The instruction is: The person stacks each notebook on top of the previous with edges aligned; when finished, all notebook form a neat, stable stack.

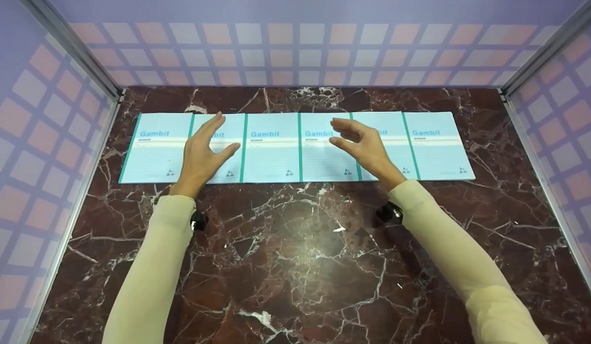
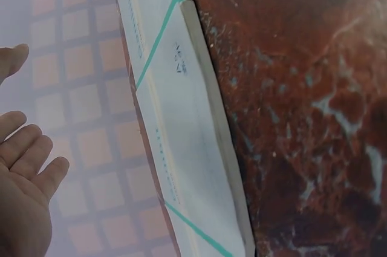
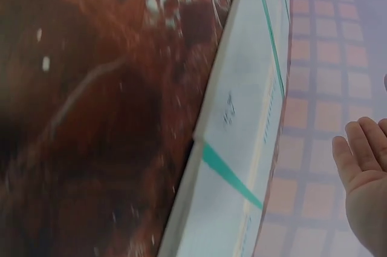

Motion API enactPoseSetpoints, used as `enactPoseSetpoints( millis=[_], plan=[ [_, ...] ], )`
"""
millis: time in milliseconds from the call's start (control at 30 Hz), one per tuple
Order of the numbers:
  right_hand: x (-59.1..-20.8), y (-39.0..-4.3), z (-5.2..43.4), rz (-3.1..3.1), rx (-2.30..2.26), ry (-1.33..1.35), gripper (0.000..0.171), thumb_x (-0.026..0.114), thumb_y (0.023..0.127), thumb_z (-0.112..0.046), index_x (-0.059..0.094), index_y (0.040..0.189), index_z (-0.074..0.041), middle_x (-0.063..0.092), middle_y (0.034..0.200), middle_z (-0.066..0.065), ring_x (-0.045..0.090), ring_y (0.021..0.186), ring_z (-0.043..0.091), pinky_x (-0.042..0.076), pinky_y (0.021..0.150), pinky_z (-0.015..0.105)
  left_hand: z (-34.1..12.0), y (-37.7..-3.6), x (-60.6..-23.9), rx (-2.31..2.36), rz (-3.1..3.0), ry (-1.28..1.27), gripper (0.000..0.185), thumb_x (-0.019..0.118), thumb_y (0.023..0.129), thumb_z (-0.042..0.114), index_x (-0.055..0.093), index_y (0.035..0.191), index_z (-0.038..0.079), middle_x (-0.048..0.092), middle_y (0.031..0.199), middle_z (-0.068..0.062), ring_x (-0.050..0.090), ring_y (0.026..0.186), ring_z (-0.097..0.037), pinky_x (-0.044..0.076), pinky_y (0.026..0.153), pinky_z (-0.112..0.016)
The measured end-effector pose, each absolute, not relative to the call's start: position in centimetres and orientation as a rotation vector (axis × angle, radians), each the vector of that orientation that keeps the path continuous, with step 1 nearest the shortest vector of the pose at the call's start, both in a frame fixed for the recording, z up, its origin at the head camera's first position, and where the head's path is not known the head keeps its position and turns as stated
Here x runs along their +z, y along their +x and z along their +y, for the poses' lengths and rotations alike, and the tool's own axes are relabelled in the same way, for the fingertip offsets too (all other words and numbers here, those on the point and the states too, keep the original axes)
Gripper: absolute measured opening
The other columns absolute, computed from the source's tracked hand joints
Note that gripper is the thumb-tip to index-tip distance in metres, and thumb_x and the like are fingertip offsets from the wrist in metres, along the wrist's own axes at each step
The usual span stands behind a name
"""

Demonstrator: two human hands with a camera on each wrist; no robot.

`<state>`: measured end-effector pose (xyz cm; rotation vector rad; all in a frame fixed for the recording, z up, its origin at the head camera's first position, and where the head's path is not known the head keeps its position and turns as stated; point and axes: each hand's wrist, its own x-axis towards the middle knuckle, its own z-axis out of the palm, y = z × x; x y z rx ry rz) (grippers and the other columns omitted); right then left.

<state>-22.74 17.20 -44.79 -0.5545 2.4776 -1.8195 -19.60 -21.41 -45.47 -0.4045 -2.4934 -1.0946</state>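
Several light-blue notebooks (image 1: pixel 271 155) marked "Gambit", with green spines, lie flat side by side in one row. Above the second notebook from the left is my left hand (image 1: pixel 201 155), thumb and fingers spread apart and holding nothing. My right hand (image 1: pixel 367 145) hovers over the right-centre of the row, hiding part of a cover; its fingers are gently bent around bare air. In the left wrist view the left palm (image 2: pixel 24 202) stands clear of the notebooks (image 2: pixel 190 124). The right wrist view likewise shows the right palm (image 3: pixel 366 196) apart from the notebooks (image 3: pixel 239 75).
Underneath is a dark red-brown marbled tabletop (image 1: pixel 295 267) with white veins. Tiled-pattern panels rise behind (image 1: pixel 276 36) and at both sides, joined by grey metal corner strips (image 1: pixel 78 52). A black device (image 1: pixel 390 212) sits at the right wrist, another (image 1: pixel 199 221) at the left.
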Motion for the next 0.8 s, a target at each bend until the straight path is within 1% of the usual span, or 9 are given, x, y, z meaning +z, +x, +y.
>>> enactPoseSetpoints(
  millis=[133,267,367,500,633,800],
  plan=[
    [-43.8,-21.7,15.9,2.474,-1.796,-0.542,0.045,0.074,0.101,-0.004,0.062,0.142,0.008,0.063,0.144,0.022,0.061,0.133,0.037,0.05,0.112,0.042,-21.1,-19.6,-46.0,-1.095,-2.514,-0.42,0.063,0.086,0.092,0.014,0.059,0.146,-0.006,0.054,0.155,-0.021,0.051,0.143,-0.039,0.039,0.121,-0.049],
    [-43.8,-21.4,14.8,2.444,-1.792,-0.527,0.045,0.075,0.099,-0.003,0.062,0.14,0.009,0.064,0.142,0.023,0.061,0.133,0.039,0.05,0.112,0.044,-20.8,-19.5,-46.5,-1.116,-2.554,-0.401,0.061,0.085,0.093,0.014,0.06,0.146,-0.005,0.054,0.155,-0.019,0.05,0.143,-0.039,0.038,0.121,-0.052],
    [-45.6,-22.2,14.5,2.429,-1.81,-0.544,0.045,0.079,0.097,-0.008,0.066,0.139,0.006,0.066,0.141,0.02,0.063,0.131,0.035,0.051,0.112,0.042,-20.6,-19.5,-47.0,-1.134,-2.564,-0.396,0.06,0.085,0.093,0.013,0.061,0.145,-0.005,0.055,0.154,-0.019,0.051,0.142,-0.039,0.038,0.121,-0.051],
    [-48.0,-23.3,14.2,2.462,-1.771,-0.584,0.047,0.082,0.096,-0.015,0.068,0.139,0.0,0.069,0.138,0.014,0.066,0.128,0.028,0.053,0.108,0.034,-20.4,-19.5,-47.5,-1.159,-2.583,-0.413,0.059,0.085,0.093,0.013,0.061,0.144,-0.005,0.057,0.152,-0.02,0.052,0.141,-0.039,0.039,0.121,-0.049],
    [-48.5,-23.1,13.4,2.496,-1.68,-0.597,0.046,0.08,0.098,-0.017,0.068,0.139,-0.001,0.07,0.137,0.013,0.067,0.126,0.027,0.054,0.106,0.031,-20.4,-19.4,-48.1,-1.171,-2.619,-0.433,0.059,0.085,0.094,0.013,0.061,0.145,-0.006,0.056,0.152,-0.021,0.05,0.143,-0.04,0.038,0.122,-0.05],
    [-48.9,-22.8,12.3,2.499,-1.558,-0.629,0.046,0.079,0.099,-0.017,0.067,0.141,-0.002,0.069,0.139,0.012,0.066,0.128,0.027,0.054,0.106,0.031,-20.4,-19.4,-48.6,-1.16,-2.664,-0.424,0.057,0.084,0.094,0.013,0.063,0.142,-0.007,0.058,0.15,-0.022,0.05,0.143,-0.041,0.037,0.122,-0.051]
  ],
)
